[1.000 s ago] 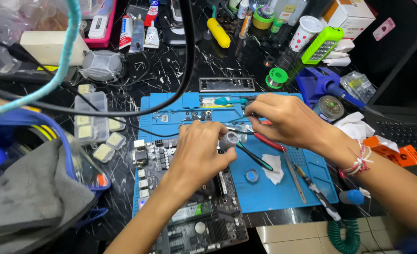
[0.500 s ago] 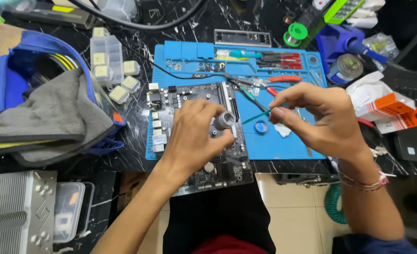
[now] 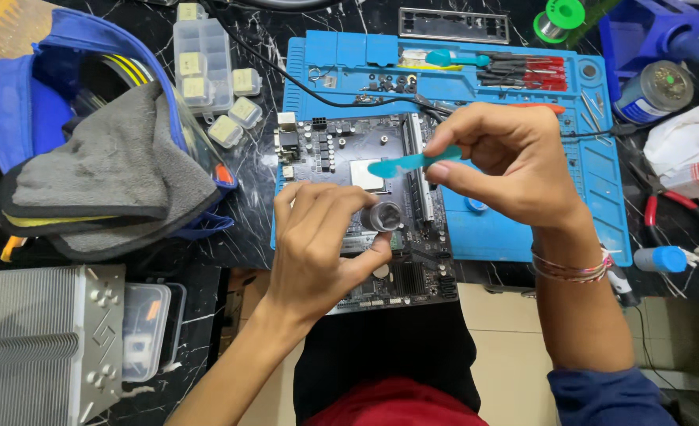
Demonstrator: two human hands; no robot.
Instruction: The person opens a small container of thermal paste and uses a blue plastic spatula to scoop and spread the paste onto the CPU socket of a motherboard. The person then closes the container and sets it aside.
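Observation:
My left hand (image 3: 318, 244) holds a small open grey jar (image 3: 384, 215) between thumb and fingers, just above a dark computer motherboard (image 3: 342, 154). My right hand (image 3: 507, 162) pinches a thin teal plastic spatula (image 3: 401, 166), whose tip points left over the square silver chip (image 3: 365, 175) in the board's middle. The board lies on a blue work mat (image 3: 594, 189) and reaches past the table's front edge toward my lap.
At the left, a grey cloth (image 3: 105, 177) lies on a blue bag (image 3: 26, 102). A finned metal heatsink (image 3: 42, 347) sits bottom left. Small clear parts boxes (image 3: 203, 67) stand behind the board. Red-handled tools (image 3: 523, 71), a solder spool (image 3: 562, 16) and pliers (image 3: 665, 201) crowd the right.
The camera has dropped closer to the board. My right hand has brought the teal spatula up and left, over the chip, while my left hand lifted the little jar slightly.

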